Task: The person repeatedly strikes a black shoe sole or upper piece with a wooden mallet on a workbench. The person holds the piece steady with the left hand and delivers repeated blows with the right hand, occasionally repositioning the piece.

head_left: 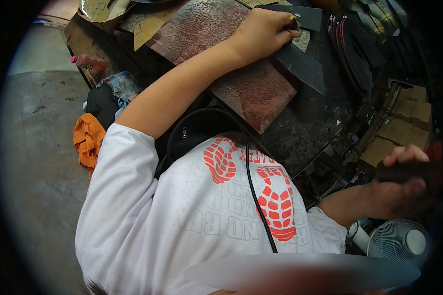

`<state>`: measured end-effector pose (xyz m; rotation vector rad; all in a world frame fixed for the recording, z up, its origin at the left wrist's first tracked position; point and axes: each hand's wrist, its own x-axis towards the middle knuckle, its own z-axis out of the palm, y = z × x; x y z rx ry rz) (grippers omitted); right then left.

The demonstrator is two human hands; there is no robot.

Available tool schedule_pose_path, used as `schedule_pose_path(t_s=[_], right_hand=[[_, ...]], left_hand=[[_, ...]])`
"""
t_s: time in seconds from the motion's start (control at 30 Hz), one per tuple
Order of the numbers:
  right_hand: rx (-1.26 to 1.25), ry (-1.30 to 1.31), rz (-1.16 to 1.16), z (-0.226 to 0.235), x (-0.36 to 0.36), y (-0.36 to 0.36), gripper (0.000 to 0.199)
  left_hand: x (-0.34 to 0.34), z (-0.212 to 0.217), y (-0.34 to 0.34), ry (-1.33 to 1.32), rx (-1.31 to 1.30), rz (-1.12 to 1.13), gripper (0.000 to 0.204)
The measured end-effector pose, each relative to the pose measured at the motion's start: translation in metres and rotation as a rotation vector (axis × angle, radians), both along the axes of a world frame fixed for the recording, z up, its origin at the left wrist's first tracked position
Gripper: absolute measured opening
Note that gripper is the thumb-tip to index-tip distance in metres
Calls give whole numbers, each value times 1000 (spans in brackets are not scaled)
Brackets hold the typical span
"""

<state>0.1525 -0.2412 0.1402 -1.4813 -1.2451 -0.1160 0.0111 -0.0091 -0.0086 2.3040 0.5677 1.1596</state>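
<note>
My left hand (266, 33) reaches across the workbench with its fingers pinched together. A small yellowish thing (294, 20) shows at its fingertips, too small to name. Below that hand lies a dark grey flat piece (302, 68) with a pointed corner, and another dark grey piece (306, 17) lies just beyond the fingers. Under my forearm is a reddish-brown, rough, worn board (266, 98). Off to the right, my right hand (391, 196) is raised and closed around a dark, blunt object (402, 171), smeared by motion and shadow, its kind unclear.
Curved dark pieces with reddish edges (344, 54) lie stacked at the bench's far right. Cardboard boxes (403, 118) stand right, above a white fan (398, 241). A pink-capped bottle (88, 62) sits at the bench's left edge, near an orange cloth (87, 140). Cardboard-coloured sheets (152, 29) lie at the back.
</note>
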Motion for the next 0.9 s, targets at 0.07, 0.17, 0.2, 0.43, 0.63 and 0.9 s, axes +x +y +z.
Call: schedule_pose_path(t_s=[0.07,0.17,0.2,0.43,0.63,0.9], right_hand=[[40,122,-19,-9,-8,3,71],[-623,42,14,-51,-13,9,58],[-650,98,36,-56,-11,3,58],[-721,-88,-6,-83,2,-5,53],[-795,-22,-25,-109,13,-22,52],[-235,-2,23,-10,9,-19,49]], left_hand=[[3,3,-6,23,163,8,12],[4,4,-14,68,309,-16,12],[3,4,-15,46,324,-6,14],[-7,4,-6,-115,-769,-8,16],[-7,9,-9,-97,-743,-61,15],[-5,7,-9,2,-220,-32,13]])
